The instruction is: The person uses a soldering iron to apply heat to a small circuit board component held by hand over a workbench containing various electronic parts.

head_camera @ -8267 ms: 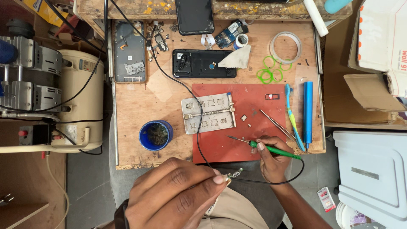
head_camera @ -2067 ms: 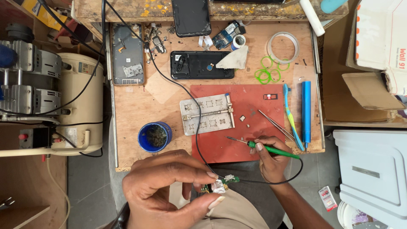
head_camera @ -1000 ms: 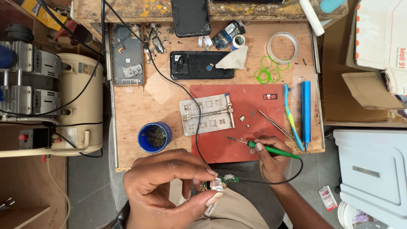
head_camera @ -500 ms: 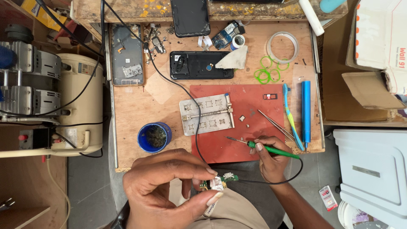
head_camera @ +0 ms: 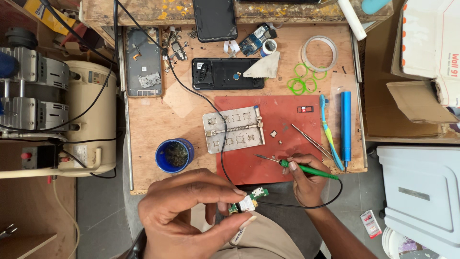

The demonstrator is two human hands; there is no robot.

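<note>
Closest to the camera, the left hand (head_camera: 191, 216) pinches a small green circuit board (head_camera: 249, 202) between thumb and fingertips, held up off the bench over the person's lap. Just beyond it, the right hand (head_camera: 306, 180) is closed around the green handle of a soldering iron (head_camera: 297, 167), its dark tip resting over the red work mat (head_camera: 282, 110), apart from the board. Judging by this, the step goes best if the board is gripped only by its edges, kept level and steady, and the hot tip stays parked over the mat, away from the fingers and the black cable (head_camera: 211, 110) that crosses the bench.

Farther out on the mat lie a metal board holder (head_camera: 233, 129), tweezers (head_camera: 311, 141) and a few tiny loose parts; a blue cup (head_camera: 173, 156) sits beside the mat's left edge. A toothbrush (head_camera: 329, 136) and a blue tool (head_camera: 346, 127) lie to the right. Farthest away are an opened phone (head_camera: 227, 73), a tape roll (head_camera: 318, 53) and green bands (head_camera: 302, 84).
</note>
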